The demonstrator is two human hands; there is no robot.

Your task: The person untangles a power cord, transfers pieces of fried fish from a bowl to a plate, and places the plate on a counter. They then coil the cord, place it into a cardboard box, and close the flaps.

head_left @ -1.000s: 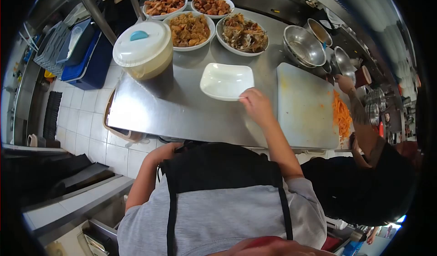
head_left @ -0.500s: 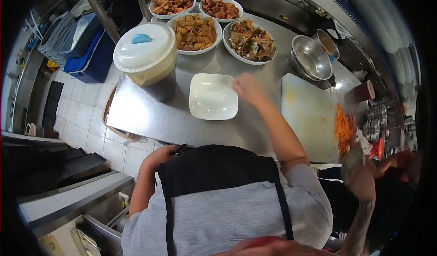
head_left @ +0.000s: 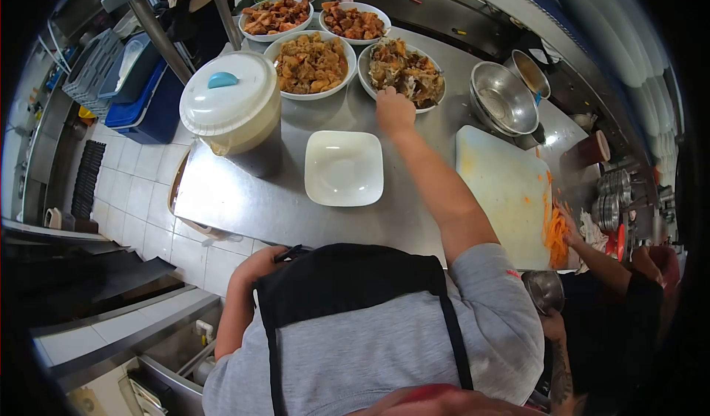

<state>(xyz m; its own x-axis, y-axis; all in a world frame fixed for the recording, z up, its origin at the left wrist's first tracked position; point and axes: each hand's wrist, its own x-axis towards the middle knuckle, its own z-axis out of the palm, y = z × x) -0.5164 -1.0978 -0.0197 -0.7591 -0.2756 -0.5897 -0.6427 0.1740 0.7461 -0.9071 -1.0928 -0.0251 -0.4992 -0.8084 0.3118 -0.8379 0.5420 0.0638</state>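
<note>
My right hand (head_left: 396, 111) is stretched out over the near left rim of a white bowl of browned, fried-looking pieces (head_left: 407, 70). Its fingers are bent and pressed together at the food; what they pinch, if anything, is hidden. Just below that arm's reach, a white square bowl (head_left: 344, 170) with nothing in it rests on the steel table (head_left: 296, 216). Down at my left side, my left hand (head_left: 259, 262) is closed around a small black object (head_left: 291, 253) that I cannot make out, partly covered by my black apron (head_left: 347, 279).
Left of the square bowl stands a tall container with a white lid (head_left: 229, 94). More food bowls (head_left: 314, 65) line the far side. To the right lie a white cutting board (head_left: 503, 194) and steel bowls (head_left: 506, 98). A co-worker's hand (head_left: 569, 227) touches shredded carrot (head_left: 555, 235).
My right hand has moved from the square bowl's edge up to the bowl of browned pieces. The co-worker's steel bowl has shifted lower beside the board. My left hand stays at my side.
</note>
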